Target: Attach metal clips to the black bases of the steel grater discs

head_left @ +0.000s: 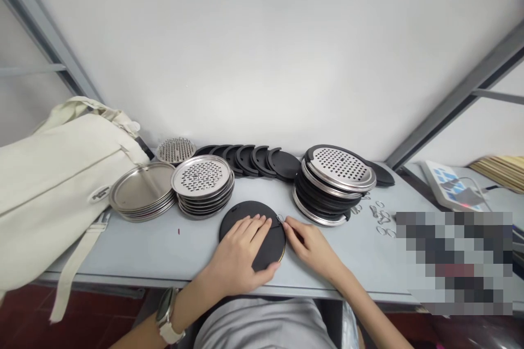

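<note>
My left hand (241,256) lies flat on a round black disc (270,248), fingers stretched over its top and thumb at the near right edge. A thin gold-coloured line shows along that edge. At the disc's upper right rim, my right hand (309,245) pinches a small metal wire loop (280,218). The fingertips partly cover the loop, so I cannot tell how it meets the disc. Behind the disc stands a stack of perforated metal grater plates (204,174). To the right rises a taller stack of black rings and metal plates, topped by a perforated plate (339,166).
Plain metal plates (143,188) are stacked at left beside a cream bag (61,174). Several black discs (284,163) overlap along the wall, near a spiky grater plate (176,149). Loose metal loops (381,215) lie at right. A blurred patch hides the right front.
</note>
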{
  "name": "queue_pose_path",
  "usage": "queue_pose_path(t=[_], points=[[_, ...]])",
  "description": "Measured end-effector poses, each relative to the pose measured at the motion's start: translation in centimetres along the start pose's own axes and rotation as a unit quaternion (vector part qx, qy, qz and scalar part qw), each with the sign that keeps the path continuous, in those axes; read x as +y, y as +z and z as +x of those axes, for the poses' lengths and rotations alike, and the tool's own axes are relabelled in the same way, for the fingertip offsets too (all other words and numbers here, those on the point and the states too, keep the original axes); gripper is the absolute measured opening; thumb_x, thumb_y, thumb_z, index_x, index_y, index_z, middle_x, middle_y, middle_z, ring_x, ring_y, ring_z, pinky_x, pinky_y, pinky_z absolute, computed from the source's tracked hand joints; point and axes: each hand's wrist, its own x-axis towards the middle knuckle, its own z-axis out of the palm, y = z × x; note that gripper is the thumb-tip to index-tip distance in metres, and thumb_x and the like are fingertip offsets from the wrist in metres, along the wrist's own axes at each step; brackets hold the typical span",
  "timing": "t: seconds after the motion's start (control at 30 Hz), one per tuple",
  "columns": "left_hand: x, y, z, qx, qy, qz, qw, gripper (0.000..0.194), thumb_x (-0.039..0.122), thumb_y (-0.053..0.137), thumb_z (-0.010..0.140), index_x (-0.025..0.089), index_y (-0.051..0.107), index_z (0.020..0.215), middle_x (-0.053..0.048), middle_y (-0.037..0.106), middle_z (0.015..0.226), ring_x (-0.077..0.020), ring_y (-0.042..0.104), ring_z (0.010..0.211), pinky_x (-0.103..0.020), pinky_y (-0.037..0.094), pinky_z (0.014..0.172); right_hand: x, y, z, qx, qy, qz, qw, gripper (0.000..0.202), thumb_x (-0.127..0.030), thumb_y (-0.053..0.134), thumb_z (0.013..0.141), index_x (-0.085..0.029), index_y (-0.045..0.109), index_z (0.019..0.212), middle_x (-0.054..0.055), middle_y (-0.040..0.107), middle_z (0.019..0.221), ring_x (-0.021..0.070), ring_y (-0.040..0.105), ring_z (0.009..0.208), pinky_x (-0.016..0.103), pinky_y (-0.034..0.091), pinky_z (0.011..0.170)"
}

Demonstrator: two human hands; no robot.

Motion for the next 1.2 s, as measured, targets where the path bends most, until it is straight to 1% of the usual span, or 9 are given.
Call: queue_pose_path(t=[0.27, 0.47, 0.7, 0.97, 1.2], points=[[0.15, 0.1, 0.15, 0.018, -0.007, 0.0, 1.0, 0.065, 0.037, 0.06, 0.08, 0.008, 0.048, 0.137, -0.018, 0.056, 0.134, -0.0334, 0.054, 0.122, -0.049, 0.045, 0.103, 0.05, 0.04, -0.08, 0.0, -0.004, 0.009, 1.0, 0.03, -0.031, 0.034, 0.1, -0.023, 0.04, 0.072, -0.004, 0.046, 0.058, 0.0139, 0.043, 0.052, 0.025, 0.03, 0.054], [0.22, 0.19, 0.14, 0.02, -0.013, 0.001, 1.0, 0.077, 0.043, 0.068, 0.07, 0.008, 0.048, 0.136, -0.019, 0.056, 0.134, -0.0357, 0.054, 0.121, -0.052, 0.045, 0.102, 0.18, 0.08, -0.1, -0.006, -0.004, 0.009, 1.0, 0.03, -0.032, 0.033, 0.101, -0.023, 0.038, 0.072, -0.004, 0.044, 0.06, 0.0137, 0.043, 0.053, 0.025, 0.031, 0.055], [0.2, 0.18, -0.01, 0.024, -0.01, 0.002, 1.0, 0.069, 0.04, 0.062, 0.078, 0.011, 0.046, 0.138, -0.018, 0.055, 0.136, -0.0344, 0.053, 0.122, -0.05, 0.045, 0.102, 0.14, 0.08, -0.11, -0.005, -0.001, 0.012, 1.0, 0.031, -0.032, 0.035, 0.1, -0.023, 0.036, 0.07, -0.005, 0.04, 0.058, 0.0126, 0.039, 0.051, 0.026, 0.029, 0.053], [0.21, 0.28, 0.04, 0.028, -0.008, 0.005, 1.0, 0.067, 0.04, 0.061, 0.079, 0.01, 0.047, 0.137, -0.018, 0.055, 0.135, -0.0342, 0.054, 0.122, -0.05, 0.045, 0.102, 0.39, 0.06, -0.13, -0.002, -0.002, 0.026, 1.0, 0.03, -0.03, 0.038, 0.098, -0.022, 0.036, 0.069, -0.007, 0.036, 0.056, 0.0109, 0.034, 0.05, 0.024, 0.027, 0.052], [0.32, 0.21, -0.01, 0.026, -0.005, 0.017, 1.0, 0.066, 0.039, 0.061, 0.079, 0.007, 0.049, 0.136, -0.019, 0.056, 0.135, -0.0341, 0.054, 0.122, -0.05, 0.046, 0.102, 0.21, 0.05, -0.09, -0.006, -0.001, 0.031, 1.0, 0.03, -0.031, 0.038, 0.097, -0.022, 0.033, 0.068, -0.007, 0.034, 0.056, 0.0107, 0.033, 0.051, 0.024, 0.026, 0.052]])
